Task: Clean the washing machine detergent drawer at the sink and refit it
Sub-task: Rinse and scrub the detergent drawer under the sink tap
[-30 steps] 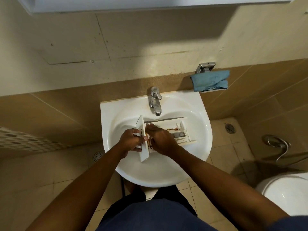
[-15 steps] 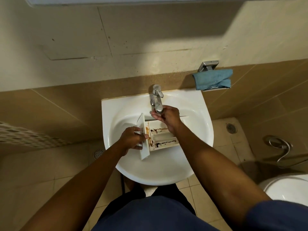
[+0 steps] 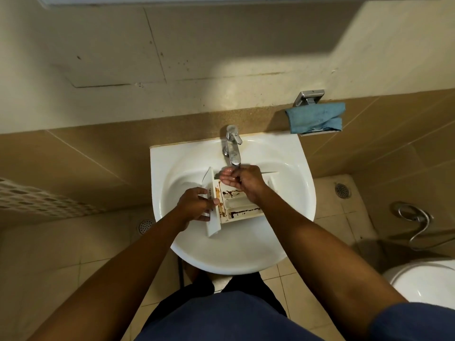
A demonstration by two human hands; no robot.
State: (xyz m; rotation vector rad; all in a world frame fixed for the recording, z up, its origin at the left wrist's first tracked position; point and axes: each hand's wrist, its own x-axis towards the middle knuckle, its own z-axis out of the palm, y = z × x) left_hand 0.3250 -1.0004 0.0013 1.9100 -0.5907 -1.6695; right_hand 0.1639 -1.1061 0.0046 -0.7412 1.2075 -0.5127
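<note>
The white detergent drawer [image 3: 237, 204] lies in the white sink [image 3: 234, 252], its compartments streaked with brown residue. My left hand [image 3: 194, 205] grips the drawer's front panel at its left end, fingers curled round the edge. My right hand [image 3: 243, 180] is cupped palm-up just under the spout of the chrome tap [image 3: 232, 148], above the drawer's far side. Its fingers look wet and hold nothing. I cannot tell whether water is running.
A blue cloth [image 3: 316, 118] hangs on a chrome holder on the wall to the right of the tap. A toilet [image 3: 426, 281] and a spray hose [image 3: 416, 220] are at the right. Floor drains [image 3: 342, 190] sit on the tiles beside the sink.
My right hand left the drawer's compartments and rose to the tap spout, where it now cups palm-up. My left hand has kept its grip on the front panel.
</note>
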